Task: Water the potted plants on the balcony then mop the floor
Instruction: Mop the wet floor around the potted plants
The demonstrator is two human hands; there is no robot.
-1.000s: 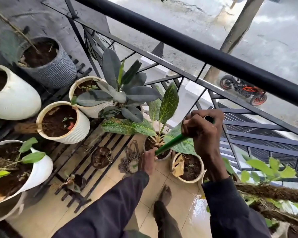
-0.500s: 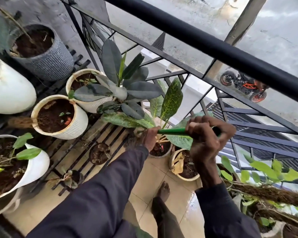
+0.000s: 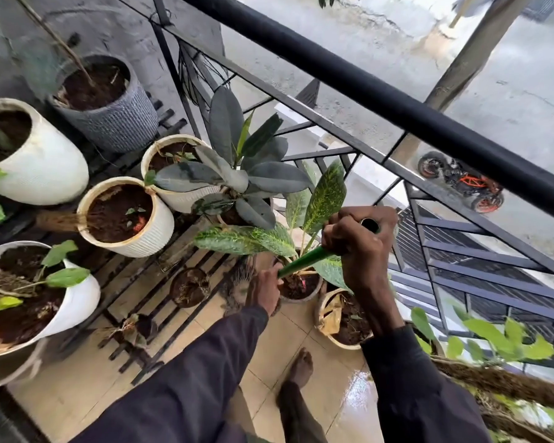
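Your right hand is clamped in a fist round the upper part of a green tube, whose hollow open end shows just above your knuckles. The tube slants down and to the left to your left hand, whose fingers close on its lower end. That end sits just beside the rim of a small pot holding a speckled-leaf plant, which stands on the tiled floor near the black railing. Behind it a rubber plant spreads dark leaves. To the left, a white ribbed pot and a grey pot stand on a slatted rack. Your bare foot rests on the tiles beside a wet patch.
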